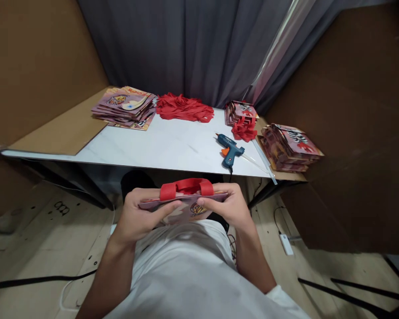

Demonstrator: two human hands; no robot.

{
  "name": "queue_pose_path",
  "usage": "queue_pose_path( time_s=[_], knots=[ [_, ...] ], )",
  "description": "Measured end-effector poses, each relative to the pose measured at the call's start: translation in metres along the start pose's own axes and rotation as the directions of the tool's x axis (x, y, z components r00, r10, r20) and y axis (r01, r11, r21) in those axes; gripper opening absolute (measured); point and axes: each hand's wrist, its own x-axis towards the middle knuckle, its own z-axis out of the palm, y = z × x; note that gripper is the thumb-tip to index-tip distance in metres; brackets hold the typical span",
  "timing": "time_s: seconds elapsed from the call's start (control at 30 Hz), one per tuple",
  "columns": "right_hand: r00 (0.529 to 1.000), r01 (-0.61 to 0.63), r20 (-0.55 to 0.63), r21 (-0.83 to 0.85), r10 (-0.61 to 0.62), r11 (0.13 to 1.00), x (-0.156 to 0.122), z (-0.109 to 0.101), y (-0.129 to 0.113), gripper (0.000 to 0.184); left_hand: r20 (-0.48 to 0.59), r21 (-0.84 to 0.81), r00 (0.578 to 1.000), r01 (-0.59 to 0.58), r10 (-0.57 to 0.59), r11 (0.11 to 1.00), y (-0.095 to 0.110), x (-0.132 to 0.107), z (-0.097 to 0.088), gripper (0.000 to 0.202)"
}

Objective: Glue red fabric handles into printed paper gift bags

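Note:
Both hands grip a printed paper bag [182, 213] in front of my body, below the table's front edge. A red ribbon handle [186, 184] arches over its top edge. My left hand [142, 212] pinches the left end, thumb on the near face and fingers behind. On the right end, my right hand [228, 206] does the same, its thumb beside a butterfly print. The far side of the bag and most of my fingers are hidden. Beyond my right hand lies a blue glue gun [231, 149] with an orange trigger and a clear glue stick in its back.
A stack of printed pieces [124, 106] and a heap of red ribbon strips [184, 107] lie on the white table [159, 146]. Stacked bags with red handles [241, 114] and another stack [292, 146] stand at right. Cardboard panels [352, 133] flank both sides.

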Motion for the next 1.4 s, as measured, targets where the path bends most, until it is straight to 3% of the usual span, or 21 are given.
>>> queue_pose_path(
  time_s=[0.2,0.5,0.73,0.93,1.1,1.2,1.4],
  knots=[
    [0.994,0.106,0.001,-0.180,-0.108,0.978,0.000,-0.001,-0.009,0.027,0.069,-0.041,0.997,-0.037,0.040,0.998,0.000,0.004,0.003,0.018],
    [0.991,0.128,-0.008,-0.145,-0.131,0.981,0.004,0.007,0.012,0.022,-0.012,-0.008,1.000,-0.019,0.018,1.000,-0.003,-0.003,0.010,0.011],
    [0.986,0.158,-0.032,-0.129,-0.164,0.979,0.004,0.012,0.013,0.021,-0.054,0.006,0.998,-0.023,0.023,1.000,-0.004,-0.005,0.011,0.008],
    [0.996,0.055,-0.069,-0.100,-0.062,0.993,0.004,0.014,0.012,0.025,-0.068,-0.026,0.996,0.062,-0.063,0.998,-0.007,-0.003,0.013,0.014],
    [0.995,0.002,-0.099,-0.064,-0.009,0.998,0.005,0.012,0.015,0.028,0.033,-0.084,0.986,0.165,-0.162,0.983,-0.009,0.006,0.007,0.031],
    [0.995,-0.015,-0.103,-0.063,0.009,0.998,0.004,0.009,0.018,0.029,0.067,-0.083,0.983,0.176,-0.171,0.981,-0.014,0.009,0.003,0.038],
    [0.993,-0.057,-0.106,-0.039,0.053,0.998,0.005,0.003,0.025,0.039,0.033,-0.035,0.981,0.190,-0.189,0.981,-0.026,0.006,0.003,0.035]
  ],
)
